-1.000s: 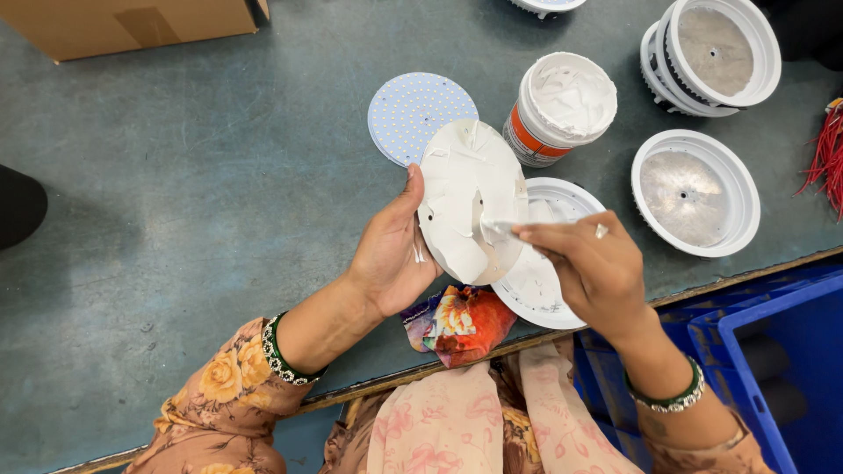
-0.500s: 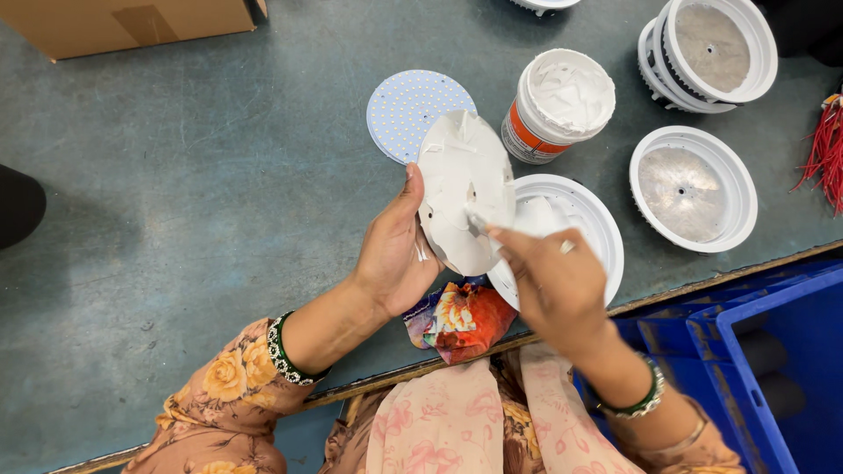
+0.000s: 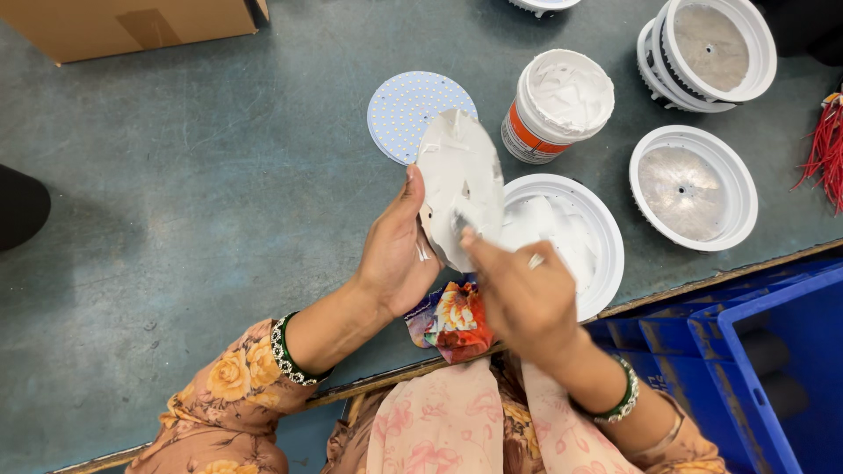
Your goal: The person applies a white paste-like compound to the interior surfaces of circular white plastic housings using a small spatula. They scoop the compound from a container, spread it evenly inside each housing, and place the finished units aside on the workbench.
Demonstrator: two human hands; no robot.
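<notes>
My left hand holds a round white disc upright by its edge, its face smeared with white paste. My right hand grips a small spreading tool whose tip touches the lower part of the disc. Just behind the disc lies a white round lamp housing with paste inside. An open tub of white paste with an orange band stands beyond it. A round board dotted with small LEDs lies flat on the table, partly hidden by the held disc.
Another white housing with a metal base lies at right, and stacked housings at the far right. A cardboard box sits at top left. Red wires show at the right edge. A blue crate stands beside me. A colourful cloth rests at the table edge.
My right hand has moved left and down across the disc, dragging the tool over its face. The left hand keeps the disc almost still.
</notes>
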